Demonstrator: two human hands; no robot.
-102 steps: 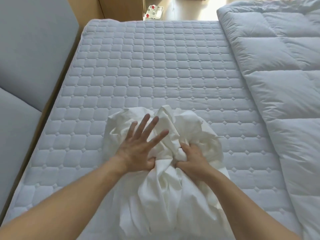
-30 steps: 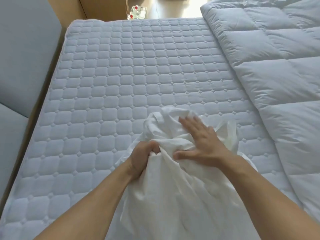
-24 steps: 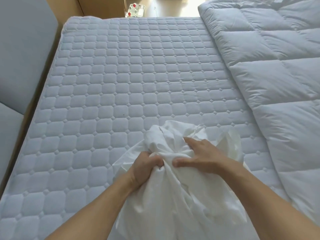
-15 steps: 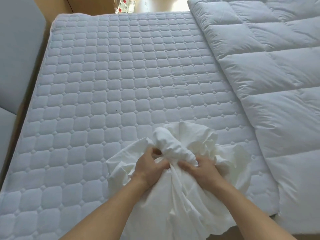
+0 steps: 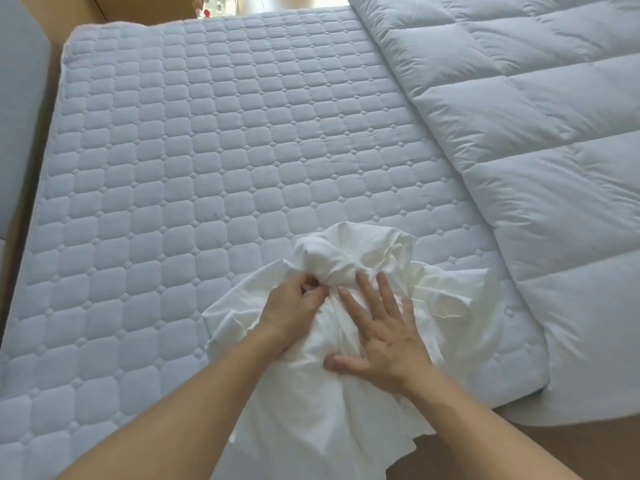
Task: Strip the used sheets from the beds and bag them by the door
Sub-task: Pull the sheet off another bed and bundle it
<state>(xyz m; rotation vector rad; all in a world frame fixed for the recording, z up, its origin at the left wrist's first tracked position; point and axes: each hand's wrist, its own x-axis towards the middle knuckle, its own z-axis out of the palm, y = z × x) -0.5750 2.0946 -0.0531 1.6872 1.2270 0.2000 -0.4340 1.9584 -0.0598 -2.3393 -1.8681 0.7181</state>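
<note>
A bunched white sheet (image 5: 349,271) lies gathered at the near edge of a bare quilted mattress (image 5: 194,161), its loose end spilling over that edge toward the floor. The left hand (image 5: 294,306) is clenched around a twist of the fabric, while the right hand (image 5: 384,334) lies flat with fingers spread, pressing the bundle down rather than gripping it. The mattress top (pale blue-grey, stitched in a grid of rounded squares) is otherwise uncovered from the near edge to the far edge. A puffy white duvet (image 5: 540,161) covers the right side of the bed, running from the far right corner to the near right corner and hanging past the near edge. Along the left edge stands a grey padded panel (image 5: 20,109), with a strip of tan wood showing between it and the mattress. Beyond the far edge, a small clear object with red spots (image 5: 216,5) sits on a sunlit wooden floor; it is too small to identify.
</note>
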